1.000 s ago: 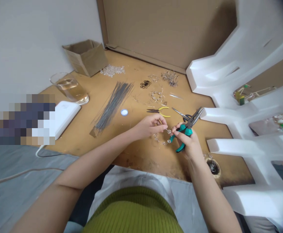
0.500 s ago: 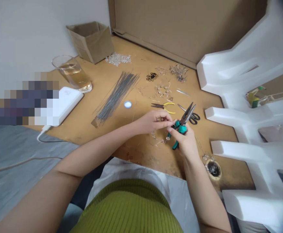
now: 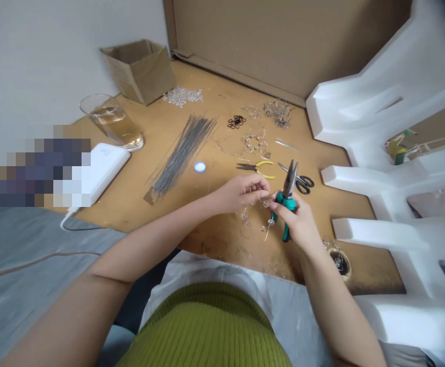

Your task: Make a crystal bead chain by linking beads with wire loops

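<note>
My left hand (image 3: 248, 192) pinches a thin wire strung with clear beads (image 3: 247, 220), which hangs in a loop below the fingers. Close beside it, my right hand (image 3: 293, 213) holds green-handled long-nose pliers (image 3: 290, 186), jaws pointing up and away, while its thumb and forefinger meet near the same beaded wire. The exact spot where the fingertips touch the wire is too small to make out. Just beyond the hands lie yellow-handled pliers (image 3: 256, 167) and black-handled scissors (image 3: 302, 183).
A bundle of grey wires (image 3: 184, 155) lies left of centre, with a blue-rimmed disc (image 3: 200, 167) beside it. Farther back are clear beads (image 3: 183, 95), a paper bag (image 3: 140, 76) and a glass of amber drink (image 3: 115, 125). White foam (image 3: 344, 178) borders the right side.
The pliers in my right hand have turned more upright and shifted slightly right. More of the beaded wire loop shows beneath my hands. My left hand stays nearly in place.
</note>
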A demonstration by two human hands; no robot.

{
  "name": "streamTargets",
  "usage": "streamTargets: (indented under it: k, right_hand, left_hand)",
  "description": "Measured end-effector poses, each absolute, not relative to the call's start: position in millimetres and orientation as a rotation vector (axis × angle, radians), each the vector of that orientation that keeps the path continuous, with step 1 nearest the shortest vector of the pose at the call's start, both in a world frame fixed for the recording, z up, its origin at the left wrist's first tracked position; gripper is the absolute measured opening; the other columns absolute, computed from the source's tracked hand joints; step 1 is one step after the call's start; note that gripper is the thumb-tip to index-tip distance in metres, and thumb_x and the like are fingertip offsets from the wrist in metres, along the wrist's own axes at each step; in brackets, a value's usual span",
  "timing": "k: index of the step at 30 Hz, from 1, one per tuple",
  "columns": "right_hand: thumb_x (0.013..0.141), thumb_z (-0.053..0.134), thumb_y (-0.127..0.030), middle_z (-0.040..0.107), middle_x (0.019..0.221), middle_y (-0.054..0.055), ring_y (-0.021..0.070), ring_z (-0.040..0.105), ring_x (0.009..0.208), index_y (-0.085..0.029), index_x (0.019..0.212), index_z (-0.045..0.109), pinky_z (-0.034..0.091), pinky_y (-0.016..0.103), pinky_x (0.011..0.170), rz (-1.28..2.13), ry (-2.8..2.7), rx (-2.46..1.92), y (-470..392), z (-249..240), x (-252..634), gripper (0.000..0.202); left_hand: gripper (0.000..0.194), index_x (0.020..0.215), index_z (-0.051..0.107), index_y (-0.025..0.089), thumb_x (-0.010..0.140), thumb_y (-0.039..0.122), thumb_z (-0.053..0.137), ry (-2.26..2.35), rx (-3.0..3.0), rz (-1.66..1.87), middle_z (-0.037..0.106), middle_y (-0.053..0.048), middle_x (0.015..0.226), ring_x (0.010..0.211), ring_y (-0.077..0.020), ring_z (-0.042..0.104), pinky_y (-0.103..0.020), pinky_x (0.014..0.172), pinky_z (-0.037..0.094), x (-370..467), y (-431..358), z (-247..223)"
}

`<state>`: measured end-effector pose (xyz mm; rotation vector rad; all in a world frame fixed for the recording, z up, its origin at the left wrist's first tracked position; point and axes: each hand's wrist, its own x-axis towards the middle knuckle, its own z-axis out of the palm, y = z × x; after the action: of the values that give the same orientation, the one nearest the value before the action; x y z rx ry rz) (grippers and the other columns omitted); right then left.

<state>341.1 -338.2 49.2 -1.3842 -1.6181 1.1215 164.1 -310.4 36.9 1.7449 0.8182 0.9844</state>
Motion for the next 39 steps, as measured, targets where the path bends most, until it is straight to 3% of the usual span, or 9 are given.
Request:
streamTargets:
  k: [4, 8, 12, 15, 32, 39]
  right_hand:
    - [0.073, 0.059, -0.032, 0.064, 0.077, 0.001, 0.0158, 0.058, 0.069, -0.019, 0.084, 0.059, 0.044, 0.028, 0.066, 0.759, -1.905, -1.595, -346, 75, 375, 0.017]
    - [0.071, 0.055, -0.023, 0.067, 0.082, 0.004, 0.0181, 0.060, 0.068, -0.021, 0.097, 0.061, 0.039, 0.028, 0.060, 0.214, -2.577, -1.690, -359, 109, 394, 0.027]
    - [0.072, 0.053, -0.023, 0.063, 0.071, 0.005, 0.0212, 0.058, 0.065, -0.019, 0.079, 0.060, 0.027, 0.029, 0.053, -0.461, -2.954, -1.660, -363, 127, 381, 0.011]
    - [0.074, 0.052, -0.022, 0.061, 0.067, 0.006, 0.0209, 0.056, 0.063, -0.018, 0.074, 0.057, 0.023, 0.029, 0.053, -0.684, -3.021, -1.554, -361, 127, 370, 0.007]
    - [0.076, 0.048, -0.014, 0.059, 0.064, 0.011, 0.0220, 0.053, 0.060, -0.016, 0.071, 0.056, 0.017, 0.031, 0.052, -0.827, -3.061, -1.488, -360, 127, 356, 0.010]
    - [0.076, 0.048, -0.020, 0.061, 0.067, 0.010, 0.0194, 0.052, 0.057, -0.017, 0.073, 0.058, 0.013, 0.031, 0.050, -0.801, -3.101, -1.446, -354, 125, 362, 0.011]
  left_hand:
    - [0.013, 0.080, 0.056, 0.014, 0.082, 0.026, 0.052, 0.839, 1.795, 0.994, 0.056, 0.000, 0.071, 0.061, -0.0067, 0.049, -0.020, 0.058, 0.040, 162, -311, 37]
    - [0.012, 0.078, 0.057, 0.014, 0.081, 0.025, 0.054, 0.839, 1.810, 0.974, 0.056, 0.001, 0.069, 0.060, -0.0062, 0.050, -0.019, 0.059, 0.040, 162, -310, 34]
    - [0.010, 0.076, 0.057, 0.014, 0.080, 0.022, 0.056, 0.895, 1.868, 0.977, 0.057, 0.002, 0.068, 0.059, -0.0056, 0.051, -0.018, 0.059, 0.040, 165, -312, 33]
    - [0.011, 0.075, 0.059, 0.014, 0.080, 0.023, 0.056, 0.909, 1.921, 0.979, 0.058, 0.002, 0.068, 0.060, -0.0057, 0.051, -0.018, 0.059, 0.039, 166, -314, 33]
    - [0.017, 0.080, 0.061, 0.017, 0.086, 0.027, 0.048, 0.877, 2.240, 0.862, 0.060, 0.000, 0.075, 0.067, -0.0102, 0.052, -0.023, 0.064, 0.037, 166, -318, 37]
    - [0.017, 0.081, 0.060, 0.016, 0.087, 0.025, 0.047, 0.824, 2.274, 0.857, 0.060, -0.001, 0.077, 0.070, -0.0104, 0.052, -0.023, 0.064, 0.037, 166, -318, 36]
